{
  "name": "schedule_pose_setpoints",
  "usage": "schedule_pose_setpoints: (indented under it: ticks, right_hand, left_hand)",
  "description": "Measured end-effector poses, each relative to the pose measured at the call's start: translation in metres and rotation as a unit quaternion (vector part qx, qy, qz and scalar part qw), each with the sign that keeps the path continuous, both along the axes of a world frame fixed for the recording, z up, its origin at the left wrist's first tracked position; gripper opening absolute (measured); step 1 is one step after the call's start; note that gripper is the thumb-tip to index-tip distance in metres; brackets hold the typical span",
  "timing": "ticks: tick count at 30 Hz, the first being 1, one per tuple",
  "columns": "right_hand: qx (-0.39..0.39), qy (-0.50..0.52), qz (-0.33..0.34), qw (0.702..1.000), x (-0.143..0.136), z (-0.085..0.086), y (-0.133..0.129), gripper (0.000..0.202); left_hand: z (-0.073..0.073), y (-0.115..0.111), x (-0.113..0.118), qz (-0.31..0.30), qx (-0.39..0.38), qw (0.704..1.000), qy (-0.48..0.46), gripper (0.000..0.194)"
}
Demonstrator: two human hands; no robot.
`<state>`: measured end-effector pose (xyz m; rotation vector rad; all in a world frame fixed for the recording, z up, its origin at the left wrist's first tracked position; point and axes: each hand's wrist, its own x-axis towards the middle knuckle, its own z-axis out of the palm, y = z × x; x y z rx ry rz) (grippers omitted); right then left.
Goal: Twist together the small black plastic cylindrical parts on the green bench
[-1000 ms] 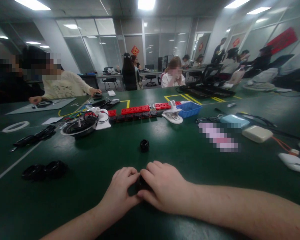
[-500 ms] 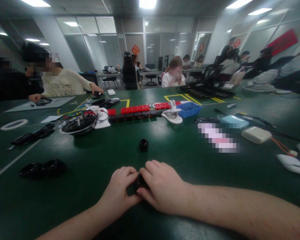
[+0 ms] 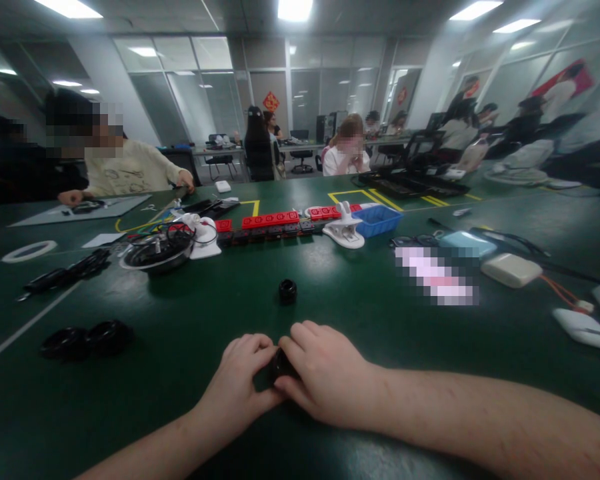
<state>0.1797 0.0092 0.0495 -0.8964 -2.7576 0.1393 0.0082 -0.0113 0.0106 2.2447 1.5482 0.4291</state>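
Near the front of the green table, my left hand [image 3: 240, 373] and my right hand [image 3: 325, 373] meet around a small black round part [image 3: 280, 365]. Fingers of both hands are closed on it and cover most of it, so its exact kind is hidden. Just beyond them stands a similar glossy black ring-like part [image 3: 287, 291] with a hollow top. Off to the left, two larger black rings [image 3: 109, 337] lie side by side, apart from my hands.
Farther back are a metal bowl [image 3: 156, 257] of black parts, a row of red blocks [image 3: 270, 219], a white clip stand [image 3: 347, 233] and a blue bin [image 3: 379, 220]. A white case [image 3: 513, 270] lies right. A person [image 3: 135, 163] works across the table.
My hands keep practically the same grip and place. Across the table at left, the co-worker's hand has drawn back from a dark object.
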Motion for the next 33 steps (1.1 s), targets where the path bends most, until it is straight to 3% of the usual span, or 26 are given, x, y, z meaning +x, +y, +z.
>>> schedule_pose_setpoints:
  ticks: [18, 33]
  right_hand:
    - [-0.013, -0.008, 0.012, 1.000, 0.0010, 0.0020, 0.0017, 0.027]
    - [0.034, 0.022, 0.177, 0.983, 0.0052, -0.0005, 0.0025, 0.019]
  left_hand:
    - [-0.0009, 0.0006, -0.0006, -0.001, 0.011, 1.000, 0.005, 0.017]
    - [-0.0020, -0.0002, -0.0018, -0.001, 0.005, 1.000, -0.002, 0.012]
